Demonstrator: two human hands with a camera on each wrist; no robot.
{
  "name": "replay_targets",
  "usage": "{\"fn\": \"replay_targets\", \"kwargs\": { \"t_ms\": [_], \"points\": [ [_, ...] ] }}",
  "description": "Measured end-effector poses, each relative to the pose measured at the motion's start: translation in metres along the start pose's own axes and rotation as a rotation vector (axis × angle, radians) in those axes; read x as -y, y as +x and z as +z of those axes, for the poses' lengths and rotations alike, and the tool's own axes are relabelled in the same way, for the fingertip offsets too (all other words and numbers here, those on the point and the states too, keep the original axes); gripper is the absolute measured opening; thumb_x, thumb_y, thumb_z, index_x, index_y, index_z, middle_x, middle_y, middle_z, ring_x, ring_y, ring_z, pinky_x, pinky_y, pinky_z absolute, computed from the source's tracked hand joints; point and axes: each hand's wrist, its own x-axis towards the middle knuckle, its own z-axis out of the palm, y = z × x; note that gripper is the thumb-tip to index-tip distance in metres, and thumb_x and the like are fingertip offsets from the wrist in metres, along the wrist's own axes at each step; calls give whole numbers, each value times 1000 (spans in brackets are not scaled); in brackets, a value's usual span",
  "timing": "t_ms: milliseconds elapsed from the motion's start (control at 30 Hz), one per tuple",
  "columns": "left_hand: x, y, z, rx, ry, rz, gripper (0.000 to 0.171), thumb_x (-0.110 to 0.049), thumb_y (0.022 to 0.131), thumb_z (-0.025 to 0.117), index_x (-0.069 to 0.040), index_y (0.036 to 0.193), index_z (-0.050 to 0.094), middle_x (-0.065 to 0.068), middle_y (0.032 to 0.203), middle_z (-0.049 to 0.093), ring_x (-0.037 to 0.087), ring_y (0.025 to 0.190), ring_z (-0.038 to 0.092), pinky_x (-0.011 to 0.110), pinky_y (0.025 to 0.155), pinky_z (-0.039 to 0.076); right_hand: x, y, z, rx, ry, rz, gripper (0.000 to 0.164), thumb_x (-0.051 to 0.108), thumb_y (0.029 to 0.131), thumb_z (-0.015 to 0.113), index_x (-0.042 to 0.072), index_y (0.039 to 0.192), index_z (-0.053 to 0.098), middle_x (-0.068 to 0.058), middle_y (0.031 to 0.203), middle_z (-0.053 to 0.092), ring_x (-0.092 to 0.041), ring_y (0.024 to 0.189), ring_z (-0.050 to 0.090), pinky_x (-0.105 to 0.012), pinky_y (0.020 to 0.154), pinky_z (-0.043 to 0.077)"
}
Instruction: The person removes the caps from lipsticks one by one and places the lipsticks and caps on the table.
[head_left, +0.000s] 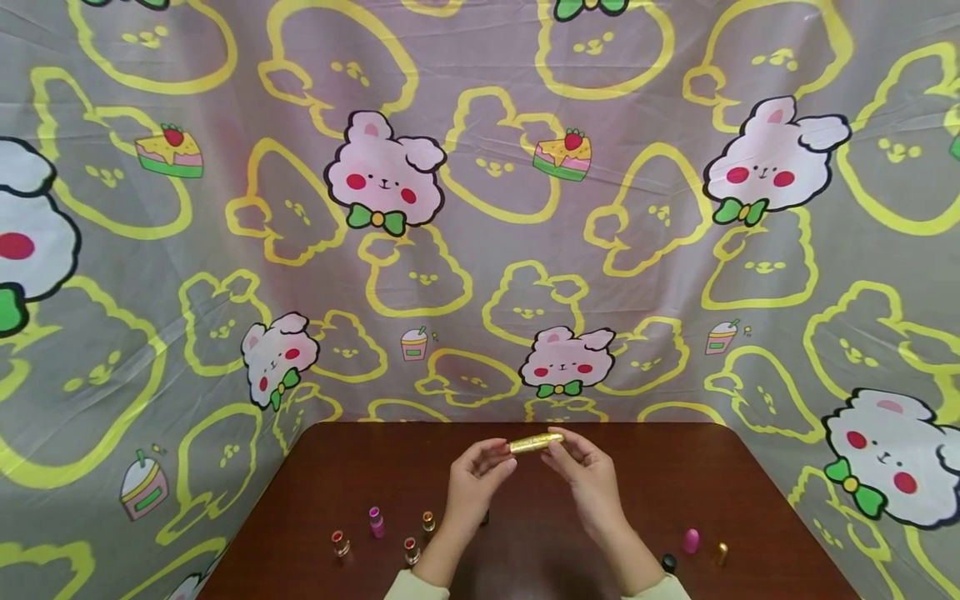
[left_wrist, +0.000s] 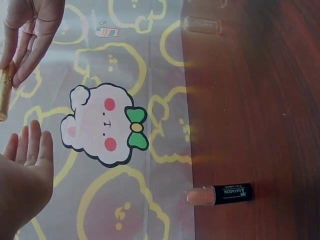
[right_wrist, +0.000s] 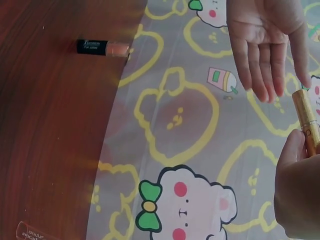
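Note:
A gold lipstick tube (head_left: 536, 442) is held level above the far part of the table. My right hand (head_left: 588, 479) pinches it near its right end between thumb and fingers; the right wrist view shows the thumb along the tube (right_wrist: 306, 117). Beside the tube's left end is my left hand (head_left: 477, 479). In the left wrist view the left hand (left_wrist: 30, 175) has its fingers extended and apart from the tube, holding nothing.
On the brown table (head_left: 360, 467), uncapped lipsticks stand at left: a red one (head_left: 341, 544), a magenta one (head_left: 377, 522) and others. A pink cap (head_left: 691, 541), gold cap (head_left: 722, 554) and black cap (head_left: 669, 564) are at right. A black-based lip tube (left_wrist: 232, 193) stands between the arms.

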Motion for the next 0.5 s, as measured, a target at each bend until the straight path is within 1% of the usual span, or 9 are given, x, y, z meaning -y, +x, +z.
{"fn": "replay_targets", "kwargs": {
  "t_ms": [100, 233, 300, 433, 500],
  "points": [
    [2, 1, 0, 3, -45, -8, 35, 2, 76, 65, 14, 106, 52, 26, 99, 58, 36, 91, 57, 30, 75, 49, 0, -2, 3, -2, 23, 6, 36, 10, 78, 66, -7, 108, 56, -17, 95, 58, -26, 88, 60, -38, 78, 46],
    [7, 2, 1, 3, -148, -17, 34, 4, 77, 63, 15, 107, 51, 26, 99, 58, 37, 91, 57, 31, 77, 48, 2, -5, 6, -1, 61, 17, 38, 8, 80, 64, -10, 111, 52, -15, 95, 59, -25, 89, 60, -38, 80, 45],
    [9, 3, 3, -9, -181, -16, 33, 4, 77, 63, 14, 106, 51, 24, 98, 59, 33, 91, 59, 32, 78, 47, 2, -6, 8, 2, 81, 21, 39, 8, 80, 63, -11, 112, 51, -15, 95, 59, -24, 90, 60, -38, 80, 45],
    [8, 3, 8, -32, -200, 7, 33, 3, 76, 65, 14, 105, 53, 22, 96, 60, 26, 89, 61, 32, 78, 47, 3, -8, 10, 5, 104, 23, 38, 7, 82, 61, -12, 112, 50, -13, 94, 60, -23, 90, 60, -37, 80, 45],
    [8, 3, 9, -38, -205, 18, 34, 1, 76, 65, 14, 104, 53, 21, 96, 61, 25, 89, 61, 33, 78, 47, 2, -8, 10, 2, 116, 22, 37, 6, 82, 61, -12, 112, 50, -12, 94, 60, -22, 89, 60, -38, 81, 44]
  ]
}}
